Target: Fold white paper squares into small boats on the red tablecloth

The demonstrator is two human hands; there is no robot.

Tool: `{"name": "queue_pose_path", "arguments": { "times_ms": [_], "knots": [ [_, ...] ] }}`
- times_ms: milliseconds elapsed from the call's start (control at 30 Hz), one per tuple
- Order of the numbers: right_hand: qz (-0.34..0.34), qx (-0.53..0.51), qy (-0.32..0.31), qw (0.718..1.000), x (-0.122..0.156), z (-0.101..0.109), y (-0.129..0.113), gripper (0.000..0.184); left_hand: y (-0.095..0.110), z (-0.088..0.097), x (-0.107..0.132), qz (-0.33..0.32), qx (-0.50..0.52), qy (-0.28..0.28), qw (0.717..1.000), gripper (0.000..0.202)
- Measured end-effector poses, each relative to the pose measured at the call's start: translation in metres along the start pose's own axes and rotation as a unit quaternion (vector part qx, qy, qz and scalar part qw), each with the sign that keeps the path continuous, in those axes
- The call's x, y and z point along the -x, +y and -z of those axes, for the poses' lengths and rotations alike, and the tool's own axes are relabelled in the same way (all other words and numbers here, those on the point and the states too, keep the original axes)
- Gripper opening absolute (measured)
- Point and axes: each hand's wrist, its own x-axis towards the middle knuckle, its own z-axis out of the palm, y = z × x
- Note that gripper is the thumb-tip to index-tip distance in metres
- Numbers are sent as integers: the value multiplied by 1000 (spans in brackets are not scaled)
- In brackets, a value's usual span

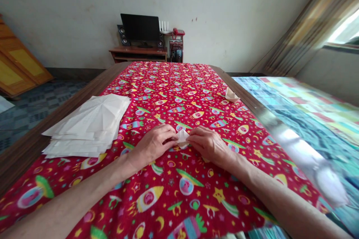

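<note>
A small folded piece of white paper [183, 137] lies on the red patterned cloth [179, 93] at the middle of the table. My left hand [153, 144] pinches its left side with curled fingers. My right hand [209, 143] pinches its right side the same way. Both hands rest on the cloth and hide most of the paper. A stack of white paper sheets [89, 125], creased on top, lies to the left of my left hand.
A small finished folded paper shape [231, 95] sits near the table's right edge. A bed with a colourful cover [303, 119] runs along the right. A desk with a monitor [140, 30] stands at the far wall. The brown table edge [33, 138] shows on the left.
</note>
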Motion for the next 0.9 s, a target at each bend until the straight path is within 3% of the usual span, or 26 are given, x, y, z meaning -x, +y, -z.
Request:
{"name": "queue_pose_path", "arguments": {
  "times_ms": [133,300,600,900],
  "knots": [
    [-57,-18,21,998,0,-2,-5,23,-7,-6,-5,30,41,16,999,11],
    [-133,1,6,991,-4,2,-14,21,-9,-11,-8,62,-24,20,998,18],
    [-154,66,16,986,-10,-5,-15,26,-1,-14,-11,104,-39,20,994,28],
    [-189,21,-28,981,-13,-1,-7,21,-1,-8,-13,132,-11,2,991,28]
  ]
}}
